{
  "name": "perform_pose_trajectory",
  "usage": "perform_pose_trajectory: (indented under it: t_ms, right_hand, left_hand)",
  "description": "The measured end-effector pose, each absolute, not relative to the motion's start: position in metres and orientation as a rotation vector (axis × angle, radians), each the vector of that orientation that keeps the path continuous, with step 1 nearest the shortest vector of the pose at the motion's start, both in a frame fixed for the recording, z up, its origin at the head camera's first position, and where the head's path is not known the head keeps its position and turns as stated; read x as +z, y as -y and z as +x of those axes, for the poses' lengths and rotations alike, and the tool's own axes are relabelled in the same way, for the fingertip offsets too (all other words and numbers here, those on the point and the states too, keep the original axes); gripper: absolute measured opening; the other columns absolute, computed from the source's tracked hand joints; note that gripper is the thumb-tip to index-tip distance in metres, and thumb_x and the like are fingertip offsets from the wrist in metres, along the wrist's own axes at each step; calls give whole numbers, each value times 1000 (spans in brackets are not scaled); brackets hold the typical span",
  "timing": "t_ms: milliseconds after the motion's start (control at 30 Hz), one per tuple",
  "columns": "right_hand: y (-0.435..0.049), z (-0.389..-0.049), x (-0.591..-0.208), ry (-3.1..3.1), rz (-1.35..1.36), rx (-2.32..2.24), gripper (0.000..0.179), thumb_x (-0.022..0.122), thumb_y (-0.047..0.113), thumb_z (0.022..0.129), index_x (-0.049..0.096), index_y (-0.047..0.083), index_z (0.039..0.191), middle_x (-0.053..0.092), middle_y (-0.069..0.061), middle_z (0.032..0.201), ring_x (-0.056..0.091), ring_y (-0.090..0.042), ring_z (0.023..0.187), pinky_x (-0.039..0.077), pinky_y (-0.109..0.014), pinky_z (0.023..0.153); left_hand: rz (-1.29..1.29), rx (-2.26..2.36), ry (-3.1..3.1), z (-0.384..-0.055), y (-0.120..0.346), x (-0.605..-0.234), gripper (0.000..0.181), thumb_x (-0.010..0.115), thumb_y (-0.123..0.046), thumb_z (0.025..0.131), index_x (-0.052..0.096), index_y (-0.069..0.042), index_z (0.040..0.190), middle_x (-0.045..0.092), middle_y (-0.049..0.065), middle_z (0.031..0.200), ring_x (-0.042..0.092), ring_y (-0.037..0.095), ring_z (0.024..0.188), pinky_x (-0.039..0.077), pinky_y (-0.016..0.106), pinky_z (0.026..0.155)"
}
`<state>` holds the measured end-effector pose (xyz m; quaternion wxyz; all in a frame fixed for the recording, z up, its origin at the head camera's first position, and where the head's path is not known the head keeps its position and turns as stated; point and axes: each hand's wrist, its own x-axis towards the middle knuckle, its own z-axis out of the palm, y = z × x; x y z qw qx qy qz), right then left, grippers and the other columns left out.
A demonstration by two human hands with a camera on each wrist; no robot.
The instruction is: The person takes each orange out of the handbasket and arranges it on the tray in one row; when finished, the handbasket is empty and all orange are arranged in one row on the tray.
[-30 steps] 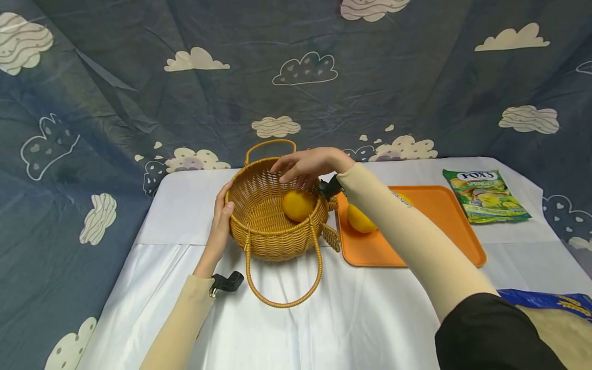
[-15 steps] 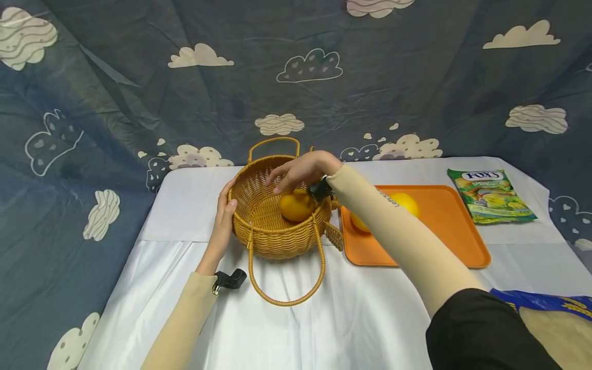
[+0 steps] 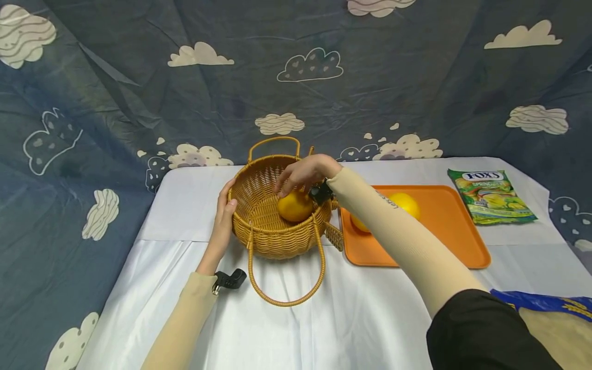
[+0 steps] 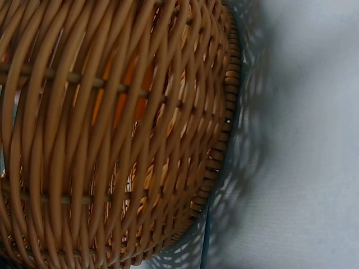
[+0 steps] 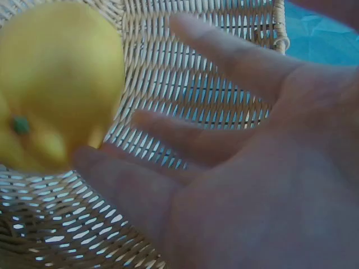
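Note:
A round wicker basket (image 3: 283,241) stands on the white cloth, its two hoop handles folded apart to back and front. My left hand (image 3: 224,213) grips its left rim, thumb at the rim and fingers along the outer wall. Inside, at the right, lies a round yellow-orange fruit (image 3: 295,206) with a green stem spot, seen in the right wrist view. My right hand (image 3: 305,172) reaches over the far right rim, fingers spread, one fingertip at or very near the fruit (image 5: 61,78). The left wrist view shows only the basket wall (image 4: 112,140) and cloth.
Right of the basket lies an orange tray (image 3: 444,226) with yellow fruit (image 3: 405,204), partly covered by my right forearm. Beyond it is a green candy bag (image 3: 491,197). A blue-topped bag (image 3: 546,303) lies at the near right. A dark cloud-patterned curtain (image 3: 300,103) hangs behind.
My right hand has lowered slightly into the basket, closer to the fruit. The fruit has shifted slightly leftward within the basket. My left hand keeps its place on the rim.

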<state>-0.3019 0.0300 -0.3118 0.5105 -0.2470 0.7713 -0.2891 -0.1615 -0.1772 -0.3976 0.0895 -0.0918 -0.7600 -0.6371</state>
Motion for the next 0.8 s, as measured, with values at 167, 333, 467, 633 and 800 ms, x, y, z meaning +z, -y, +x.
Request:
perform_pose_trajectory:
  t_ms: [167, 333, 467, 633, 800]
  right_hand:
    - [-29, -302, -313, -1838, -659, -635, 48, 51, 11, 97, 40, -1, 142, 38, -15, 146, 39, -25, 129, 34, -36, 104]
    - [-27, -302, -313, -1862, -661, -539, 49, 54, 16, 96, 44, 7, 143, 31, -11, 151, 22, -29, 140, 29, -39, 108]
    - [-24, -302, -315, -1862, -651, -556, 50, 54, 19, 96, 43, 13, 145, 23, -9, 155, 10, -29, 143, 26, -43, 108]
    - [-19, -302, -317, -1877, -672, -711, 47, 55, 15, 96, 45, 8, 142, 27, -11, 153, 24, -27, 139, 25, -43, 110]
    - [-19, -301, -315, -1904, -618, -715, 49, 55, 17, 96, 44, 12, 143, 23, -10, 154, 23, -29, 139, 26, -46, 109]
  left_hand:
    - [-269, -1898, 2257, -161, 178, -398, 59, 32, -24, 96, 21, -9, 152, 18, 13, 155, 17, 29, 141, 15, 47, 110]
    - [-268, -1902, 2249, -162, 177, -400, 59, 33, -24, 96, 22, -8, 151, 19, 13, 155, 17, 29, 141, 14, 46, 111]
    - [-266, -1902, 2249, -163, 178, -401, 59, 33, -23, 95, 22, -8, 151, 19, 13, 155, 17, 28, 141, 13, 47, 111]
    - [-262, -1899, 2249, -163, 178, -400, 59, 33, -23, 95, 22, -8, 151, 19, 13, 155, 17, 28, 141, 13, 46, 111]
    - [-265, -1901, 2248, -162, 178, -398, 58, 33, -23, 96, 22, -8, 151, 19, 13, 155, 18, 29, 140, 14, 46, 111]
